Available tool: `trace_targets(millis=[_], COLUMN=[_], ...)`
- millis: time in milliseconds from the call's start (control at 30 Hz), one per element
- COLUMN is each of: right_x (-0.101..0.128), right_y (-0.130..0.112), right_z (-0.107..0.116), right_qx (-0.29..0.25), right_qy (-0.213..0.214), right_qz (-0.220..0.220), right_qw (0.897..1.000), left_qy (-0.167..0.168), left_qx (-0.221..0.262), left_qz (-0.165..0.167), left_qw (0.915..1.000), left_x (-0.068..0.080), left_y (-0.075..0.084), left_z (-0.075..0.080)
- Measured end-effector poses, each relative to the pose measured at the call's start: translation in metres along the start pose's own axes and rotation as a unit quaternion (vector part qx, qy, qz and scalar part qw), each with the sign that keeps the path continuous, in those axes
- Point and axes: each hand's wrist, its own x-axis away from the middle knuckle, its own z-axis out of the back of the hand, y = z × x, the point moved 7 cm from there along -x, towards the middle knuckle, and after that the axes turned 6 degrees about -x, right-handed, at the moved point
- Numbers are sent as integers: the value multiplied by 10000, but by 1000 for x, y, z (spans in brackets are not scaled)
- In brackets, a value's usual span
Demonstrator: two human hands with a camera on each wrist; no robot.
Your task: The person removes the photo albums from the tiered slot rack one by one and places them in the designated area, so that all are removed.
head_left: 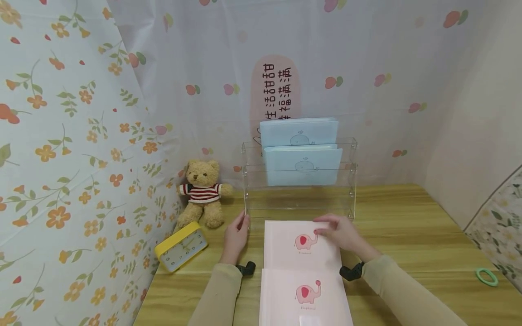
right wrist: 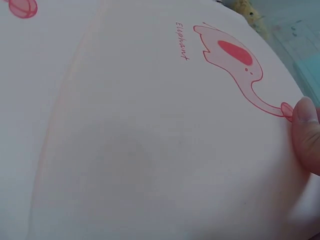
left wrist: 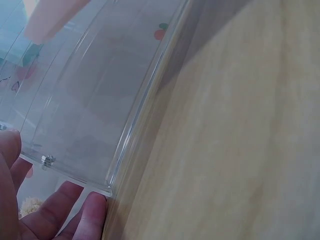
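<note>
I see my left hand (head_left: 235,235) with straight fingers (left wrist: 60,210) resting against the lower left corner of the clear acrylic rack (head_left: 299,181), grasping nothing. My right hand (head_left: 342,233) rests on the far edge of the upper pink elephant folder (head_left: 302,246), which lies flat on the counter (head_left: 408,235) just before the rack; whether that grip pinches the edge I cannot tell. The folder looks light, thin and bendy, so I would take it along an edge.
</note>
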Motion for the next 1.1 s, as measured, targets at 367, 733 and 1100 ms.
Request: trace_targets(millis=[367,733,1100], right_x=[-1,-3,2], right_y=[14,23,36], right_z=[-7,-16,-17], right_qx=[-92,185,512], right_qy=[10,15,279], right_qz=[155,256,284], right_qw=[9998,9995,9979], left_qy=[-7,-127,-43], left_qx=[132,173,73], left_qz=[-48,157,-20], left_qw=[9999,9996,10000], left_x=[7,9,8], left_y=[19,21,18], left_z=[7,8,7])
